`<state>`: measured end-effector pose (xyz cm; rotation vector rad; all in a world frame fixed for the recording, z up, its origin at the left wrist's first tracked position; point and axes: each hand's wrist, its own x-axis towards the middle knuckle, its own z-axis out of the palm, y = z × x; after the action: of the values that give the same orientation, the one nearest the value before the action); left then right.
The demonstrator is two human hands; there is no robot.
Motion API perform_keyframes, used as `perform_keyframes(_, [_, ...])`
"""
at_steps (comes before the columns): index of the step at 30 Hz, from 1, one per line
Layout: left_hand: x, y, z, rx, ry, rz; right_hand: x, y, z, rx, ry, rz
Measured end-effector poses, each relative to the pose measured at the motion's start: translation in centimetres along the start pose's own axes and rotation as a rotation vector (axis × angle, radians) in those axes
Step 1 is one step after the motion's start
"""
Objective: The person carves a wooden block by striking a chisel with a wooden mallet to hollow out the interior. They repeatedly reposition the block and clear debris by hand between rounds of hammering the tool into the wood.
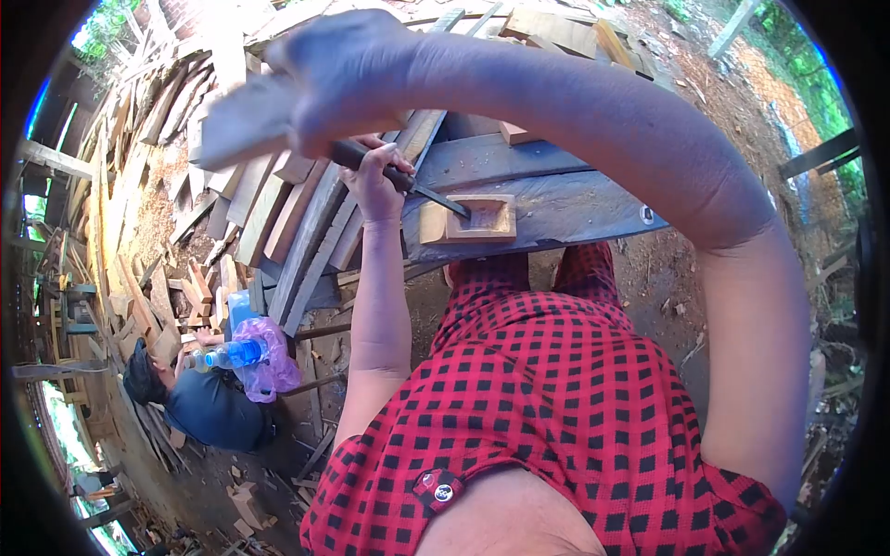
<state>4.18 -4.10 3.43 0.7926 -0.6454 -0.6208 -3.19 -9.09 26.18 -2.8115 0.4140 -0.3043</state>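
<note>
The left hand (375, 192) is closed around the dark handle of a chisel (438, 197), and the blade comes out below the fingers, sloping down toward a small wooden block (434, 225). This block lies on a wide grey board (565, 204), in front of the person, and has a rectangular hollow in its upper face. The tip of the chisel is at the near left part of this hollow; I cannot tell how deep it enters. The right hand (348, 72) is raised above, with its arm bent across the view, and it is clamped on a flat piece of wood (246, 122), which is blurred. This piece is close to the top of the chisel, but whether they touch cannot be seen. Many loose planks (275, 215) lie to the left, and beyond them is another person (222, 410) in dark clothes, beside a purple plastic bag (276, 366).
</note>
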Motion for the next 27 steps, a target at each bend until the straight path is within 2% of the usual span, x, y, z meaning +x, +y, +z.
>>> perform_keyframes(2, [0.0,0.3,0.2,-0.039,0.06,-0.015,-0.6,0.2,0.2,0.271,0.295,-0.096])
perform_keyframes(3, [0.2,-0.1,-0.1,-0.108,0.051,0.008,-1.0,0.8,0.7,0.269,0.297,-0.1])
perform_keyframes(5, [0.4,-1.0,-0.9,-0.072,0.1,-0.024,-1.9,2.2,2.5,0.164,0.102,-0.08])
perform_keyframes(6, [0.5,-0.6,-0.4,-0.036,0.149,-0.056,-2.0,2.1,2.5,-0.048,-0.052,-0.073])
perform_keyframes(7, [0.4,-0.2,0.0,-0.03,0.155,0.027,-1.6,2.3,2.2,-0.017,-0.132,0.004])
perform_keyframes(8, [0.5,0.1,0.7,-0.032,0.134,0.02,-0.9,2.6,1.4,0.011,-0.208,0.09])
perform_keyframes(10, [0.2,0.5,1.7,-0.057,0.091,-0.005,-1.5,1.2,-0.4,-0.022,-0.045,0.021])
perform_keyframes(11, [0.2,0.6,1.9,-0.055,0.083,-0.003,-0.2,1.6,0.1,0.131,0.015,0.041])
perform_keyframes(12, [0.2,0.4,1.6,-0.055,0.084,-0.004,0.1,1.2,-1.3,0.222,-0.114,0.126])
perform_keyframes(14, [0.5,0.0,0.8,-0.089,0.073,-0.014,-0.7,1.5,0.4,0.293,0.299,-0.016])
perform_keyframes(16, [0.1,0.3,1.2,-0.071,0.093,-0.035,-1.5,2.9,2.0,0.162,0.245,-0.006])
perform_keyframes(17, [-0.2,0.6,2.1,-0.098,0.168,-0.011,-1.7,3.3,2.0,-0.047,-0.101,-0.026])
perform_keyframes(18, [-0.2,0.8,2.6,-0.125,0.243,0.014,-1.8,3.2,1.7,0.116,-0.137,0.099])
perform_keyframes(20, [0.4,-0.1,1.9,-0.13,0.224,0.017,-1.2,3.7,0.3,0.01,-0.195,0.149])
perform_keyframes(21, [0.5,-0.2,1.6,-0.102,0.147,0.015,-1.2,3.2,-0.3,-0.073,-0.057,0.068])
perform_keyframes(22, [0.6,-0.4,1.2,-0.071,0.068,0.011,-1.5,2.9,-1.2,0.069,-0.007,0.048])
perform_keyframes(24, [0.8,-0.6,1.1,-0.088,0.073,0.011,-1.3,2.3,-1.8,0.316,0.118,0.121])
perform_keyframes(25, [0.8,-0.5,1.3,-0.092,0.08,0.007,-0.9,2.9,-1.0,0.35,0.228,0.031])
perform_keyframes(27, [0.6,-0.4,1.5,-0.094,0.087,0.007,-1.7,3.9,1.6,0.253,0.187,0.011])
